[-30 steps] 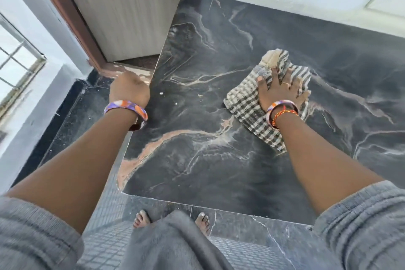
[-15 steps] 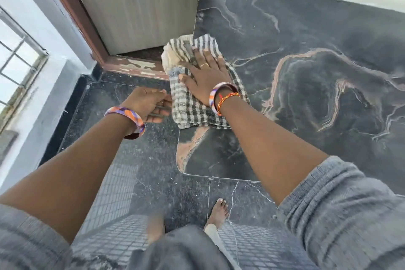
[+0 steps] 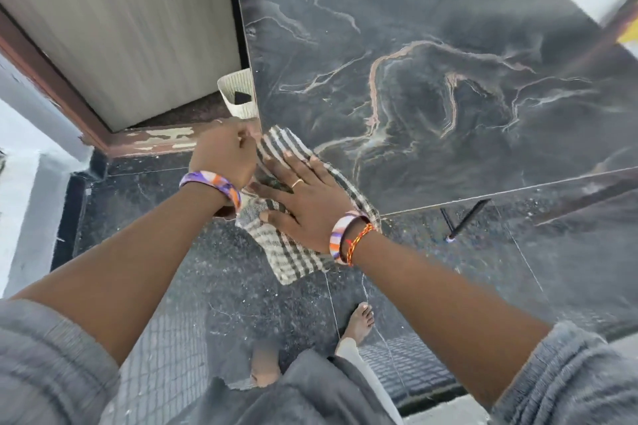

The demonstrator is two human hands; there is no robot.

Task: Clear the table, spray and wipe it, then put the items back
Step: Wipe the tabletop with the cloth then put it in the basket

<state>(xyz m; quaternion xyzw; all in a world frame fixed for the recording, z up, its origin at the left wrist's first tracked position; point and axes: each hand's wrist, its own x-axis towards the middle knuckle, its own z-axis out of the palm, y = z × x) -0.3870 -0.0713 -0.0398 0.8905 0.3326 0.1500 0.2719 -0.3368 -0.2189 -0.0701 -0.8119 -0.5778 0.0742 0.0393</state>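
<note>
Head view, wiping stage. The checked cloth (image 3: pixel 293 252) lay at the near-left corner of the dark marble-pattern table (image 3: pixel 448 97), partly on the top and partly draped past the edge toward the floor. The right hand (image 3: pixel 303 203) lay flat on it, fingers straight and spread, pressing, not clasping. The left hand (image 3: pixel 224 155) was at the cloth's far end by the table's left edge, fingers curled; it seemed to pinch the fabric, but the contact was hidden behind the knuckles, so the grip cannot be confirmed. Handling (judged): cloth is thin, soft, light, limp; it folds and bunches readily, won't break, and slides easily over a polished top w/ little resistance. The overhanging part would likely slip off if palm pressure were released. Best hold: flat palm on the middle for wiping; for lifting, gather a bunched edge or corner btwn thumb & fingers. The tabletop looked rigid, smooth, probably slick when sprayed. A white basket (image 3: pixel 238 93) stood on the floor beside the table's left edge, and a dark pen-like object (image 3: pixel 466 219) lay on the floor near the front edge.
</note>
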